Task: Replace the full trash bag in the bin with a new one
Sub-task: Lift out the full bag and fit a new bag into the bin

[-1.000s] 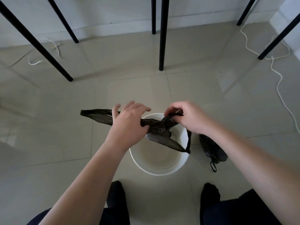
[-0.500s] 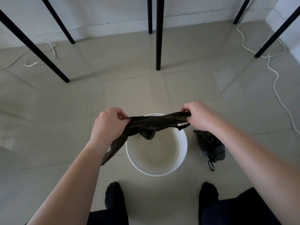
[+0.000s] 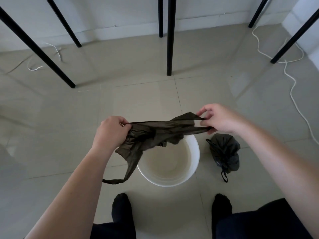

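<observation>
Above the white bin (image 3: 193, 163), our left hand (image 3: 110, 133) fists one end of the new bag (image 3: 155, 131); right hand (image 3: 219, 119) fingers pinch the other. Full bag (image 3: 226, 152) sits just beside the bin.

Dark olive bag (image 3: 155, 133), white bin (image 3: 195, 152), beige floor (image 3: 69, 135).
</observation>
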Motion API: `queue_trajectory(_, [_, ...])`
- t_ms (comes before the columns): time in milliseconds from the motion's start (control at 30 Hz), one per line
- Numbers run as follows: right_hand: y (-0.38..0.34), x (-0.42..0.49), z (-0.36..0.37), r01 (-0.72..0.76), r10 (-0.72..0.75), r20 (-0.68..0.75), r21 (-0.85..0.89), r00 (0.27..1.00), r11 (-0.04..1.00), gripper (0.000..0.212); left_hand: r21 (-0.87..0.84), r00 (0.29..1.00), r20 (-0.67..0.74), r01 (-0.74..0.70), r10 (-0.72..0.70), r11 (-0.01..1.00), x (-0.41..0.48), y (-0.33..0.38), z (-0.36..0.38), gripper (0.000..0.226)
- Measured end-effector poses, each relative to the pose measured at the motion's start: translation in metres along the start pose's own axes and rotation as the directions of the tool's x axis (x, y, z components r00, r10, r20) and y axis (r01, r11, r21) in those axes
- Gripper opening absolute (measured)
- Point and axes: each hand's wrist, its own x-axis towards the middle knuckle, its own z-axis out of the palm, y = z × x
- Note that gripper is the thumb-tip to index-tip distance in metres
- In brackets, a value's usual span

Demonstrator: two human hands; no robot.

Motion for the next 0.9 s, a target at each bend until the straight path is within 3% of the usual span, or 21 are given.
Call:
queue_trajectory(100, [0.008, -0.007, -0.011, -0.036, 0.032, -0.020, -0.257, 0.999, 0.966, 0.022, -0.088, 1.000, 0.015, -0.017, 0.019, 0.996, -0.001, 0.000, -0.003, 0.016])
queue_trajectory(233, [0.002, -0.022, -0.023, -0.053, 0.064, 0.049, -0.202, 0.997, 0.978, 0.053, -0.221, 0.994, 0.047, -0.086, 0.099, 0.971, -0.016, 0.017, 0.001, 0.016])
queue_trajectory(333, [-0.008, -0.033, -0.017, 0.022, -0.018, 0.021, -0.187, 1.000, 0.982, 0.078, -0.237, 0.984, 0.046, -0.156, 0.172, 0.959, -0.030, 0.026, 0.003, 0.021])
queue_trajectory(433, [-0.015, -0.037, 0.005, 0.119, -0.128, -0.030, -0.219, 0.991, 0.969, 0.086, -0.249, 0.974, 0.043, -0.204, 0.221, 0.947, -0.042, 0.030, -0.002, 0.026])
queue_trajectory(500, [-0.012, -0.036, 0.022, 0.162, -0.179, -0.033, -0.282, 0.983, 0.946, 0.079, -0.253, 0.965, 0.051, -0.236, 0.256, 0.938, -0.049, 0.032, -0.007, 0.027])
queue_trajectory(633, [-0.003, -0.026, 0.039, 0.184, -0.203, -0.033, -0.304, 0.979, 0.935, 0.019, -0.280, 0.960, 0.092, -0.231, 0.265, 0.932, -0.055, 0.024, -0.018, 0.021])
queue_trajectory(800, [-0.007, -0.020, 0.031, 0.182, -0.207, -0.144, -0.174, 0.968, 0.968, 0.008, -0.015, 0.974, 0.156, -0.162, 0.163, 0.987, -0.045, 0.001, -0.027, 0.021])
queue_trajectory(900, [-0.002, -0.016, 0.028, 0.145, -0.170, -0.113, -0.200, 0.979, 0.969, 0.007, -0.124, 0.989, 0.130, -0.059, 0.075, 0.991, -0.035, -0.010, -0.027, 0.023])
